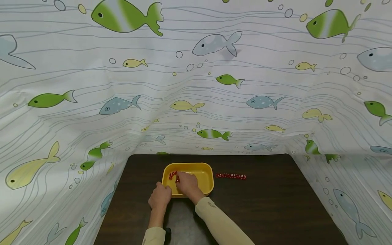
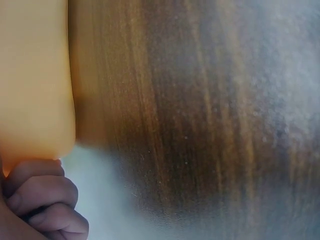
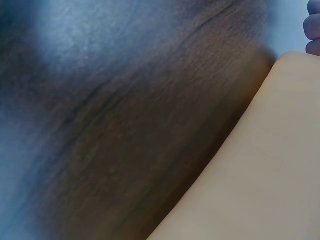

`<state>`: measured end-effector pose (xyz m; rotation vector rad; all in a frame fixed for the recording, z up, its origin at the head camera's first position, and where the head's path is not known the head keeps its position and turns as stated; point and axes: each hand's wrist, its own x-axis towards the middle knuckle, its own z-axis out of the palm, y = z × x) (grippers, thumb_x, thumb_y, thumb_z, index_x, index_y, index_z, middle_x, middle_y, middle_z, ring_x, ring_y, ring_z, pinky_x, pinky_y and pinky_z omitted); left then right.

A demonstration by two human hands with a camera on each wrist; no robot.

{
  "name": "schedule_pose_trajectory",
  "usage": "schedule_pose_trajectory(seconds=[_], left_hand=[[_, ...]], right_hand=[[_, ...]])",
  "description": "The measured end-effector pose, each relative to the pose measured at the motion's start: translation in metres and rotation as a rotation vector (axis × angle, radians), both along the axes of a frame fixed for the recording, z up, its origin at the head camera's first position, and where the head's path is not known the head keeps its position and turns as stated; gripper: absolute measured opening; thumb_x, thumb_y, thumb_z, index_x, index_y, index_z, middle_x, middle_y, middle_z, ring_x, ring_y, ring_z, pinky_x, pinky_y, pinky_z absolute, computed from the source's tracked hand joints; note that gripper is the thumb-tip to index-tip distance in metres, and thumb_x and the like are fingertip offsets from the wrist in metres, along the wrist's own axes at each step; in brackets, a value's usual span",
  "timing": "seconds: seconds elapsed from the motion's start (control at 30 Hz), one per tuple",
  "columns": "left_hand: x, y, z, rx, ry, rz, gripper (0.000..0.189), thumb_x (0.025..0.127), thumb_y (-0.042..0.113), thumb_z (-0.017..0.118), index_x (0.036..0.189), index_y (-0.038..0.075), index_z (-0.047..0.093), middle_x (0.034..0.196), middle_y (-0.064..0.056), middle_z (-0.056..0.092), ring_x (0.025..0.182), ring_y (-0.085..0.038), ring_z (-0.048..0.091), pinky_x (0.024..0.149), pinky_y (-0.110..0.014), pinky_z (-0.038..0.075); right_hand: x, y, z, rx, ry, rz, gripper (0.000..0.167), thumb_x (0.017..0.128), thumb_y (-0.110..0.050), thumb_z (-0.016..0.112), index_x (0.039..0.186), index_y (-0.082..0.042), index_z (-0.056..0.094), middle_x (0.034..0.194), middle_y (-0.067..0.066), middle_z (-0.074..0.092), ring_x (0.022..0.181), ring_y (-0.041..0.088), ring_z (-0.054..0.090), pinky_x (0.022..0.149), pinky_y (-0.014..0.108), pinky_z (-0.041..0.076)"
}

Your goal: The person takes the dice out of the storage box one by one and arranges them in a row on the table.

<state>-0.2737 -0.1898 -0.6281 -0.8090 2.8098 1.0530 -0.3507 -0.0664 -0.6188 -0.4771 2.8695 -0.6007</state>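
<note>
A yellow tray (image 1: 204,179) stands on the dark table in the head view. My left hand (image 1: 160,196) grips its near left corner; in the left wrist view the curled fingers (image 2: 47,192) sit against the end of the tray wall (image 2: 35,75). Inside the tray, my right hand (image 1: 187,184) reaches down on the left half, thumb and fingertips pinching a small red die (image 1: 177,180). Several more red dice (image 1: 172,174) lie by the tray's left wall, just beyond those fingertips. The palm hides part of the tray floor.
A straight row of red dice (image 1: 231,176) lies on the table (image 1: 269,207) to the right of the tray. A white fish-patterned curtain (image 1: 183,78) surrounds the table at the back and both sides. The right wrist view shows the tray's outer wall (image 3: 260,175) close up.
</note>
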Motion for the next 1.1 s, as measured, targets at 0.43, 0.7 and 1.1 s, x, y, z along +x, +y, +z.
schedule_pose_trajectory(seconds=[0.43, 0.7, 1.1], left_hand=[[-0.003, 0.0, -0.005, 0.0, -0.016, -0.01, 0.048, 0.104, 0.032, 0.048, 0.129, -0.009, 0.051, 0.084, -0.018, 0.059, 0.067, -0.032, 0.057, 0.062, -0.045, 0.045], [-0.002, -0.001, -0.002, 0.015, -0.02, -0.012, 0.05, 0.104, 0.032, 0.047, 0.131, -0.01, 0.05, 0.083, -0.017, 0.057, 0.067, -0.031, 0.056, 0.061, -0.043, 0.043], [-0.002, 0.0, 0.001, 0.011, -0.05, -0.014, 0.051, 0.104, 0.03, 0.048, 0.134, -0.011, 0.049, 0.089, -0.02, 0.059, 0.073, -0.034, 0.058, 0.07, -0.049, 0.049]], right_hand=[[0.003, 0.008, 0.006, -0.112, 0.003, -0.04, 0.02, 0.097, -0.032, 0.077, 0.113, -0.02, 0.074, 0.101, -0.005, 0.075, 0.079, 0.013, 0.059, 0.088, 0.039, 0.054], [0.008, 0.015, 0.019, -0.252, -0.038, -0.096, 0.021, 0.098, -0.029, 0.077, 0.117, -0.02, 0.075, 0.114, -0.003, 0.077, 0.083, 0.013, 0.06, 0.087, 0.038, 0.057], [0.01, 0.036, 0.035, -0.37, -0.034, -0.14, 0.018, 0.1, -0.028, 0.076, 0.117, -0.023, 0.075, 0.117, -0.004, 0.076, 0.099, 0.014, 0.067, 0.101, 0.044, 0.058]])
